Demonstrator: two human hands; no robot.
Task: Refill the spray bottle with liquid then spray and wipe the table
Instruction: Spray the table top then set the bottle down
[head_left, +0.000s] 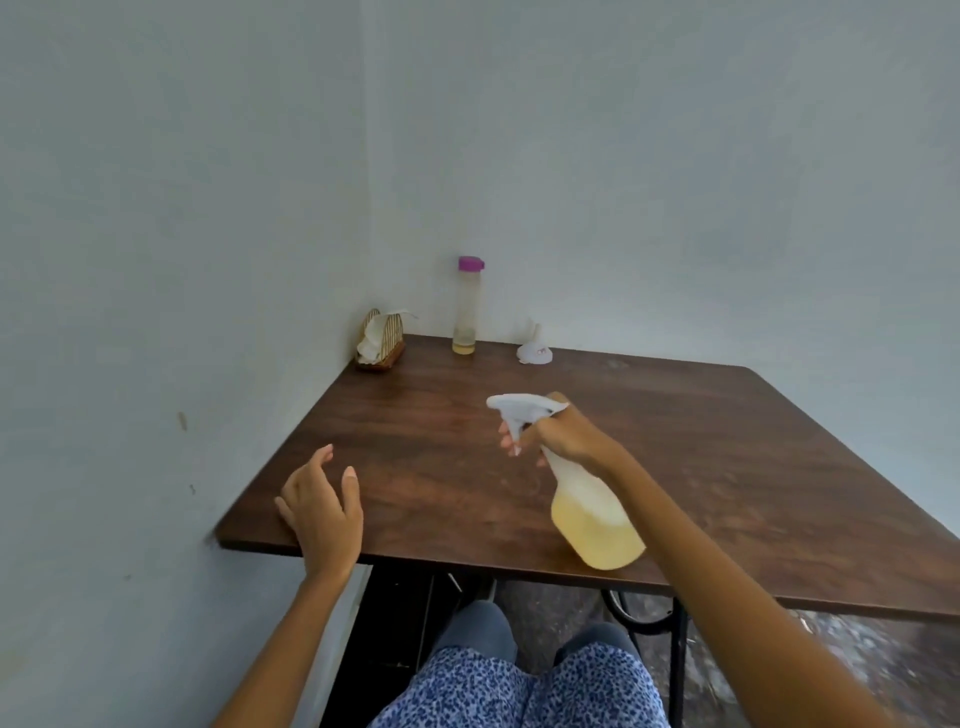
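My right hand (563, 436) grips the neck of a white spray bottle (592, 509) with yellow liquid in its lower half, held tilted above the brown wooden table (441, 441), nozzle pointing left, fingers on the trigger. My left hand (322, 504) hovers open over the table's near left corner, fingers relaxed, holding nothing. At the back stands a tall clear bottle (465, 312) with a purple cap and a little yellow liquid at the bottom. A white funnel (535, 348) lies to its right.
A woven holder with white napkins (379, 340) sits in the far left corner against the wall. Walls close the table's left and back sides. My knees in blue patterned cloth (519, 686) are below the near edge.
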